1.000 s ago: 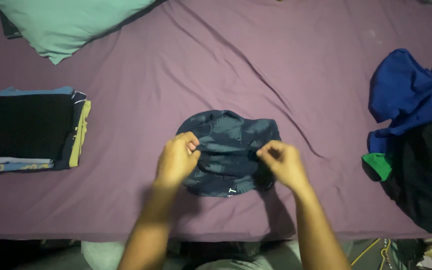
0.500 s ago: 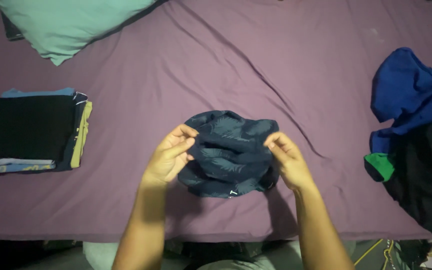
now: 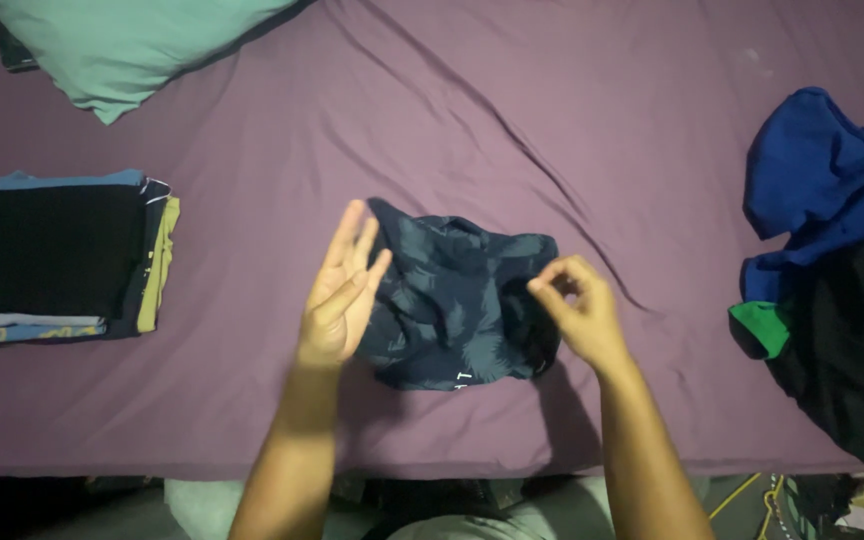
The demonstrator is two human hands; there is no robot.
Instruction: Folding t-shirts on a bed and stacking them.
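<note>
Purple bedsheet point(image 3: 572, 110) is covering the bed under everything. Nearest the person, the left hand point(image 3: 340, 295) is hovering flat, its grip spread, fingers straight along the left edge of the dark leaf-print garment point(image 3: 452, 305) lying between both hands. The right hand point(image 3: 577, 312) is pinching its right edge. Farther left a folded clothes stack point(image 3: 57, 255) is sitting; farther right, a loose blue and black clothes pile point(image 3: 832, 260); beyond, a mint pillow point(image 3: 132, 45).
</note>
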